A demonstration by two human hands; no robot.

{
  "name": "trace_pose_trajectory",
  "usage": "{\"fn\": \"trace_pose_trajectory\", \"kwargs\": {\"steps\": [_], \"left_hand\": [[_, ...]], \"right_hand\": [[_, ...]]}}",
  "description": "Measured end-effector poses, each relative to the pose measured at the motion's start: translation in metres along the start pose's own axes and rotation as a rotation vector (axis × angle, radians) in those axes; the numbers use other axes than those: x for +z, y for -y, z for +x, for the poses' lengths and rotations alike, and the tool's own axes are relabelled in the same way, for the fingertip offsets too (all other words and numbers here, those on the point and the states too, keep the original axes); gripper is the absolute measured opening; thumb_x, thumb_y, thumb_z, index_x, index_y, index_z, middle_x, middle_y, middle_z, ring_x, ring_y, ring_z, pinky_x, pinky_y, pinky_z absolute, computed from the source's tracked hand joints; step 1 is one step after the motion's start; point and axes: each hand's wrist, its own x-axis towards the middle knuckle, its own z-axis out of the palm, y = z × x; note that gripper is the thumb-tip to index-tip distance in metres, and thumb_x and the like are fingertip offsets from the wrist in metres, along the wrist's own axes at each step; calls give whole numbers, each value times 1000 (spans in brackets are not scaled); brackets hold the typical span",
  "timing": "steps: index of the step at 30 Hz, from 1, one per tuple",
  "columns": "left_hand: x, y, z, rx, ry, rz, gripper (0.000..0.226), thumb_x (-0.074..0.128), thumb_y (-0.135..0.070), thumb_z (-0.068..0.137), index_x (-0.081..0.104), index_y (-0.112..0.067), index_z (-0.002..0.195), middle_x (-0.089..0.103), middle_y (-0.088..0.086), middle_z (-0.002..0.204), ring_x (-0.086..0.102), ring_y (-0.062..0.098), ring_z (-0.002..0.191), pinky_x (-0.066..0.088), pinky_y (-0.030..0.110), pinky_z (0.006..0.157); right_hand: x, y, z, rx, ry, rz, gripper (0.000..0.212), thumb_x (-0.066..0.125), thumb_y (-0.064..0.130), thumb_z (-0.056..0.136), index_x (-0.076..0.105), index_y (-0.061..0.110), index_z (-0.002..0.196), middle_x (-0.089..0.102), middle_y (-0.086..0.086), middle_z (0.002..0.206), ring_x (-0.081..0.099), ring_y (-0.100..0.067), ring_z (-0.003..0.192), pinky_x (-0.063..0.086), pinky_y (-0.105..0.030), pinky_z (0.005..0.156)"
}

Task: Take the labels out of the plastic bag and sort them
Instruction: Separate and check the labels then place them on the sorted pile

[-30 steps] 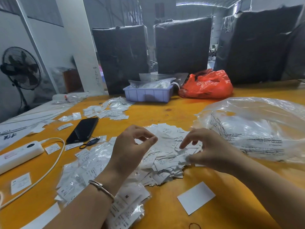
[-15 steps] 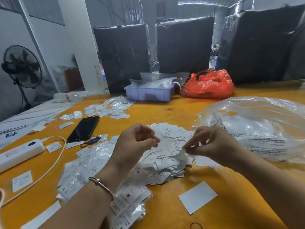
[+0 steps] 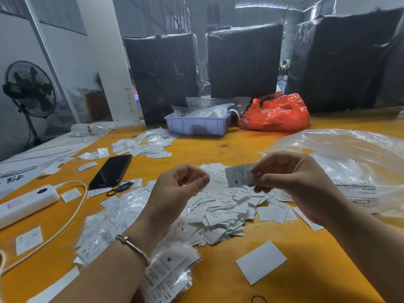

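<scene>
Label pile point(image 3: 220, 213) is sitting mid-tabletop point(image 3: 218, 147), phone point(image 3: 111, 171) lying to its left, plastic bag point(image 3: 341, 158) right, tray point(image 3: 197, 125) standing behind.

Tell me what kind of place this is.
Probably a garment warehouse or packing workshop. Tall black-wrapped bales stand behind the yellow table, a heap of size labels covers it, and the right hand holds one label marked M.

A loose heap of white labels point(image 3: 220, 211) (printed S, XS, XL) lay on the yellow desk point(image 3: 306, 281). One label marked M point(image 3: 239, 178) was held up above the heap. The clear, crumpled plastic bag point(image 3: 349, 162) sprawled just right of it.
</scene>
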Motion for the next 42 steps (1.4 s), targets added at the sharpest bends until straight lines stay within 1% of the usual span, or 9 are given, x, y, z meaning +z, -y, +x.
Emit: {"fn": "trace_pose_trajectory", "kwargs": {"steps": [4, 6, 13, 18, 24, 29, 35, 39, 42], "left_hand": [[3, -3, -2, 6, 88, -26, 19, 70, -25, 79, 68, -9, 89, 76, 5, 92, 73, 18, 86, 56, 25, 74], [3, -5, -3, 16, 108, -30, 3, 70, -12, 85, 70, -12, 88, 76, 7, 88, 73, 19, 79, 55, 24, 70], [3, -5, -6, 45, 135, 1, 37, 63, 11, 85, 77, -21, 96, 76, 5, 83, 68, 12, 73, 55, 21, 68], [6, -9, -8, 59, 144, -64, 38, 80, -19, 66, 73, -19, 104, 70, 3, 72, 66, 13, 66, 54, 20, 66], [12, -9, -12, 84, 311, -36, 43, 82, -16, 69, 69, -13, 109, 67, 0, 71, 66, 10, 68, 54, 19, 67], [11, -8, -12, 67, 299, -12, 45, 82, -18, 68, 66, -13, 110, 75, 7, 84, 73, 20, 80, 57, 22, 72], [9, -8, -10, 26, 309, 38, 15, 73, -27, 81, 76, -14, 87, 75, 7, 79, 67, 16, 68, 48, 18, 60], [9, -6, -8, 39, 266, -24, 14, 74, -21, 80, 73, -10, 88, 74, 5, 79, 68, 13, 72, 49, 18, 62], [6, -7, -7, 13, 268, -127, 19, 78, -21, 78, 70, -7, 86, 73, 10, 85, 70, 19, 82, 53, 22, 68]], "right_hand": [[1, -3, 0, 1, -20, -6, 37, 62, -13, 79, 78, 20, 85, 74, -10, 84, 64, -15, 65, 51, -18, 57], [1, -2, 0, -1, -31, 24, 41, 63, -13, 79, 77, 21, 96, 73, -11, 81, 62, -16, 64, 50, -18, 57], [2, -4, 0, 16, -108, -13, 53, 65, -8, 80, 62, 24, 122, 71, -9, 73, 57, -12, 57, 49, -18, 55], [9, -7, 0, -75, -99, -588, 28, 59, -1, 88, 76, 20, 95, 66, 9, 77, 55, -5, 64, 44, -23, 58], [32, -6, -6, -10, 157, -381, 32, 66, 53, 70, 79, 24, 74, 69, 7, 77, 57, -2, 67, 42, -14, 58], [27, -11, -5, -7, 74, -205, 30, 73, 42, 65, 76, 13, 70, 68, -8, 69, 57, -13, 63, 45, -28, 61], [24, -9, -3, -30, -9, -139, 9, 75, 23, 74, 76, 16, 70, 68, 1, 62, 58, -5, 57, 44, -14, 54], [24, -4, -7, 57, 162, -263, 27, 78, 48, 63, 78, 24, 75, 73, 8, 73, 66, -3, 68, 51, -15, 60], [28, -6, -9, 104, 222, -296, 17, 80, 35, 71, 78, 18, 73, 73, 2, 73, 68, -10, 71, 53, -28, 69]]}}
